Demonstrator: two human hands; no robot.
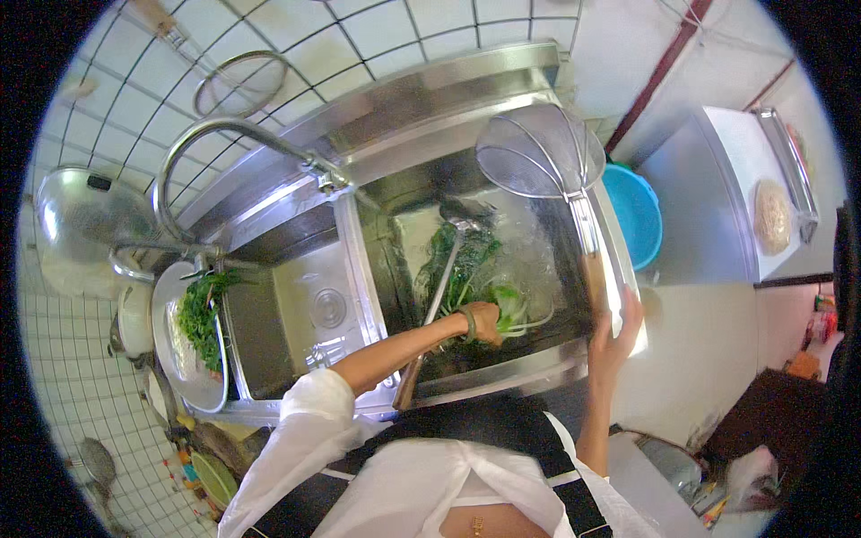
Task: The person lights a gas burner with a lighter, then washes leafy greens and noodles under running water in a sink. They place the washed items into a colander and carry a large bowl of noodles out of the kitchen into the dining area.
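My left hand (483,321), with a bracelet at the wrist, reaches into the water of the right sink basin (397,296). It is closed around leafy greens (509,306) with pale stalks. Darker greens (440,255) float just beyond it. A long-handled ladle (444,276) leans across this basin, its bowl in the water and its wooden grip over the front rim. My right hand (613,339) rests at the basin's right rim, thumb apart from the fingers. Beside it lies the wooden handle of a wire-mesh strainer (538,151); whether the hand grips that handle cannot be told.
On the left, a metal plate (168,350) bears green herbs (200,316) next to the left basin (296,316). A curved faucet (232,128) arches over the sink. A blue tub (632,215) stands right of it. Bagged food (772,215) sits on a white surface.
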